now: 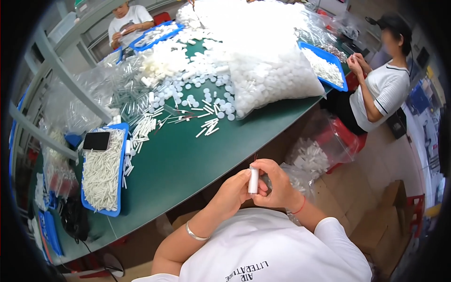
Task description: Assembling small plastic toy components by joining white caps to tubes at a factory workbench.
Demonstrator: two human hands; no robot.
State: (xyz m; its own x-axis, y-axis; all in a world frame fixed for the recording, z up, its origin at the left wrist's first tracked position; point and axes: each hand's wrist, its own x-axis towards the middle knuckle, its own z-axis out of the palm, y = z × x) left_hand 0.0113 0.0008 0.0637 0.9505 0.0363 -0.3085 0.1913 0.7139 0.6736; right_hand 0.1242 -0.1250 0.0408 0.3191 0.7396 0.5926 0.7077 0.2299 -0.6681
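Note:
Both my hands are closed around a small white cylinder, held upright in front of my chest, off the table's near edge. My left hand grips its left side with thumb and fingers. On the other side, my right hand has its thumb and forefinger at the top end, its other fingers curled near the lower end. Thin dark reddish strands stick up from the top, too fine to make out. Part of the cylinder is hidden behind my fingers.
On the green table lie a blue tray of white sticks with a phone on it, loose white discs and a bulging clear bag of white pieces. Two people sit at the far left and right. An open bag stands right.

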